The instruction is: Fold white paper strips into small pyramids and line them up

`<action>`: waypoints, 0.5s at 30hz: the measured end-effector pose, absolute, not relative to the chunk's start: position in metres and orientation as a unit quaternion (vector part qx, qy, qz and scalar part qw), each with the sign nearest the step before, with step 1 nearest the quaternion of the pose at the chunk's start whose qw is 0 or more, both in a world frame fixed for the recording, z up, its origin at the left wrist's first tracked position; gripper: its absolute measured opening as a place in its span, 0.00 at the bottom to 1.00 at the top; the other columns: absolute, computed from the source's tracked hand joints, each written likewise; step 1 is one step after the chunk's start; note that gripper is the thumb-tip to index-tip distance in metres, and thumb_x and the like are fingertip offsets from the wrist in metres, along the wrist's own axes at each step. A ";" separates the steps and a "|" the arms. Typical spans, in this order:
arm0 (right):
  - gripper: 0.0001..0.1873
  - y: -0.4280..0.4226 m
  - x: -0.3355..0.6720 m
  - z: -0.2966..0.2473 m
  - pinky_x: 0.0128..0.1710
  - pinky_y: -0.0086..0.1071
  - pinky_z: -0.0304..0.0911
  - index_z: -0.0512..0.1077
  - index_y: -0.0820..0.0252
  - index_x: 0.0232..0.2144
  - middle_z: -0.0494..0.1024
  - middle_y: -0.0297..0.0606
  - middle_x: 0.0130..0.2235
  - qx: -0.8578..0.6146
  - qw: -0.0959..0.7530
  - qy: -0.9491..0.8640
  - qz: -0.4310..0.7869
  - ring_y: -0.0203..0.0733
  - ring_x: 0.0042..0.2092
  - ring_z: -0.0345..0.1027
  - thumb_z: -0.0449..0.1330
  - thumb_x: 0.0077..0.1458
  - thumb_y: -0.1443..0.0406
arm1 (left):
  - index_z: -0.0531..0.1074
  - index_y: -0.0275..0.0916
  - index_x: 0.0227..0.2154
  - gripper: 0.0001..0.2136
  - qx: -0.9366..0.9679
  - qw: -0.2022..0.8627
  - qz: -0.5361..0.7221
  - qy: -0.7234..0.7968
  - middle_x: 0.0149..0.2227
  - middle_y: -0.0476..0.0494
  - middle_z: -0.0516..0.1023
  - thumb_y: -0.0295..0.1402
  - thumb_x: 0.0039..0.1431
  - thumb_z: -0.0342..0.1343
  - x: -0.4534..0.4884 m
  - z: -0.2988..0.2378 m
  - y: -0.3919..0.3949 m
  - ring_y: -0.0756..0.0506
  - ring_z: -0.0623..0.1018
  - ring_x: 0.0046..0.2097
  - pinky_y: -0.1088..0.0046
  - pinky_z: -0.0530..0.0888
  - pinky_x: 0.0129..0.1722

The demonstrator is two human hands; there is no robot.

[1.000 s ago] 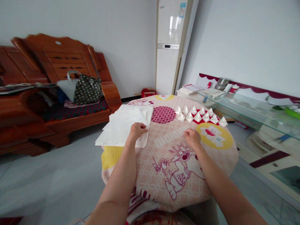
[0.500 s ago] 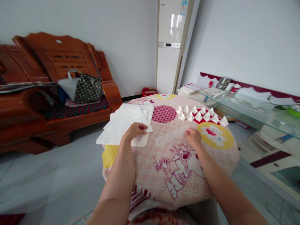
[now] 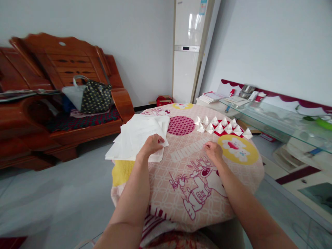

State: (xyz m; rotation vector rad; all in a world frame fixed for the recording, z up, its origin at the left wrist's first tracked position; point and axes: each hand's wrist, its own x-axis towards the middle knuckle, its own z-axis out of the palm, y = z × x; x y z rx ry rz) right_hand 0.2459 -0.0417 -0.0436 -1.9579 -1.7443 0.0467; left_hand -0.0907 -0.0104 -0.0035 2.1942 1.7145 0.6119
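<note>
Over the right part of a loose stack of white paper sheets is my left hand, its fingers curled in. No sheet is seen lifted in it. My right hand rests low over the patterned tablecloth, at the right end of a row of pale printed lettering. Its thumb and fingers are drawn together, and nothing shows between them. Beyond it stand several small folded white paper pyramids in two slanting rows, apart from both hands.
A glass-topped cabinet runs along the right, holding cups, papers and a green bowl. On the left, a carved wooden sofa carries a dark patterned bag. A tall white air conditioner stands in the far corner.
My left hand's fingers have curled in more over the paper stack, and the hand has shifted slightly. My right hand stays almost where it was. The view has moved a little.
</note>
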 end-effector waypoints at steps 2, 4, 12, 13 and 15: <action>0.13 -0.041 0.246 -0.044 0.30 0.32 0.51 0.81 0.60 0.29 0.80 0.43 0.30 -0.722 0.255 -0.643 0.019 0.43 0.33 0.68 0.56 0.56 0.64 | 0.82 0.37 0.39 0.14 0.762 0.137 0.209 0.598 0.41 0.42 0.83 0.22 0.48 0.60 -0.090 -0.004 -0.010 0.44 0.80 0.41 0.71 0.75 0.44; 0.13 -0.041 0.246 -0.044 0.30 0.32 0.52 0.81 0.60 0.29 0.80 0.42 0.30 -0.723 0.255 -0.642 0.020 0.43 0.33 0.68 0.56 0.56 0.64 | 0.82 0.38 0.39 0.15 0.768 0.134 0.206 0.591 0.42 0.42 0.83 0.23 0.48 0.59 -0.089 -0.004 -0.011 0.44 0.80 0.42 0.71 0.75 0.45; 0.13 -0.039 0.248 -0.048 0.31 0.32 0.52 0.81 0.59 0.30 0.81 0.42 0.30 -0.720 0.253 -0.646 0.008 0.43 0.32 0.68 0.56 0.55 0.63 | 0.81 0.37 0.43 0.16 0.784 0.104 0.163 0.589 0.44 0.41 0.83 0.22 0.50 0.58 -0.082 0.003 -0.017 0.43 0.80 0.45 0.70 0.75 0.48; 0.13 -0.039 0.248 -0.048 0.31 0.32 0.52 0.81 0.59 0.30 0.81 0.42 0.31 -0.721 0.251 -0.646 0.008 0.43 0.32 0.68 0.56 0.56 0.63 | 0.81 0.37 0.42 0.16 0.783 0.100 0.161 0.592 0.44 0.42 0.83 0.22 0.50 0.58 -0.081 0.003 -0.018 0.43 0.80 0.45 0.71 0.75 0.48; 0.13 -0.039 0.248 -0.048 0.31 0.32 0.52 0.81 0.59 0.30 0.81 0.42 0.31 -0.723 0.246 -0.646 0.009 0.43 0.33 0.68 0.56 0.56 0.63 | 0.82 0.38 0.41 0.16 0.778 0.096 0.159 0.600 0.43 0.42 0.84 0.21 0.50 0.57 -0.080 0.004 -0.018 0.43 0.81 0.44 0.71 0.75 0.47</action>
